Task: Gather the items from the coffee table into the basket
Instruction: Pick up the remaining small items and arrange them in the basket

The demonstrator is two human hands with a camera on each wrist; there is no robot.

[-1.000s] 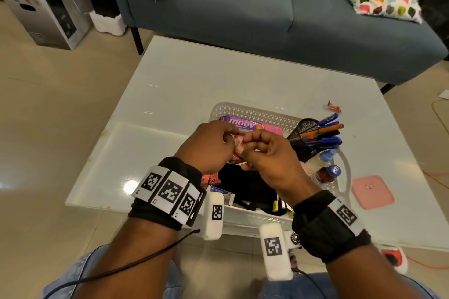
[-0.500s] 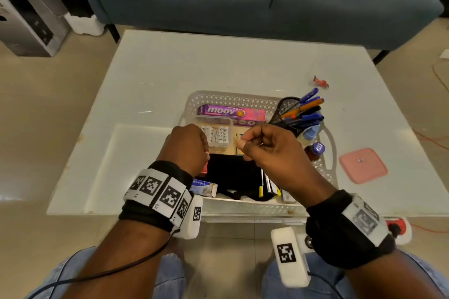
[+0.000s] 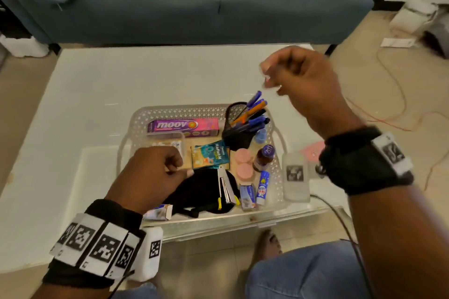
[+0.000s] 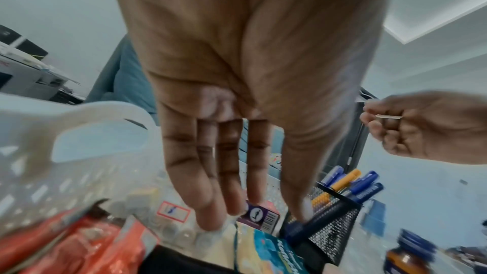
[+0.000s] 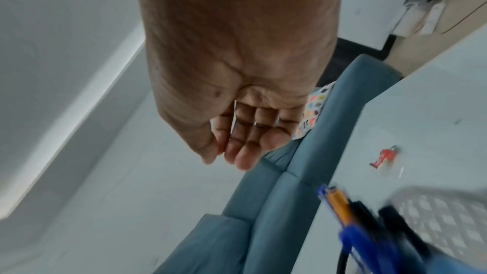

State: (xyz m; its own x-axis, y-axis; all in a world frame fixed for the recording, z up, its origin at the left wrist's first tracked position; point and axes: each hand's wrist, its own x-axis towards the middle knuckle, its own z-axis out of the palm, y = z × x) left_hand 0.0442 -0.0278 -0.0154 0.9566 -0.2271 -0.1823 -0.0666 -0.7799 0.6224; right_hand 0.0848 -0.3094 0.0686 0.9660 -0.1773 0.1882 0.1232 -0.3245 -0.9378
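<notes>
A white perforated basket (image 3: 184,110) stands on the white coffee table (image 3: 97,94). It holds a purple moov box (image 3: 184,126), a black mesh pen holder (image 3: 239,124), a teal sachet (image 3: 211,154), a black pouch (image 3: 201,189), a brown bottle (image 3: 263,158) and small tubes. My left hand (image 3: 170,170) hangs over the basket's left half with fingers pointing down and nothing in them (image 4: 250,205); a red packet (image 4: 79,243) lies below it. My right hand (image 3: 269,75) is raised beyond the basket's right corner and pinches a thin pale strip (image 4: 390,116).
A red sweet wrapper (image 5: 384,156) lies on the table past the basket. A pink square pad (image 3: 313,150) lies right of the basket, half hidden by my right wrist. A blue sofa (image 3: 194,7) runs along the table's far side. Red cables (image 3: 388,114) trail on the floor at the right.
My hands have parted. The right hand rose and swung right, away from the basket. The left hand sank over the basket and no longer holds the red packet.
</notes>
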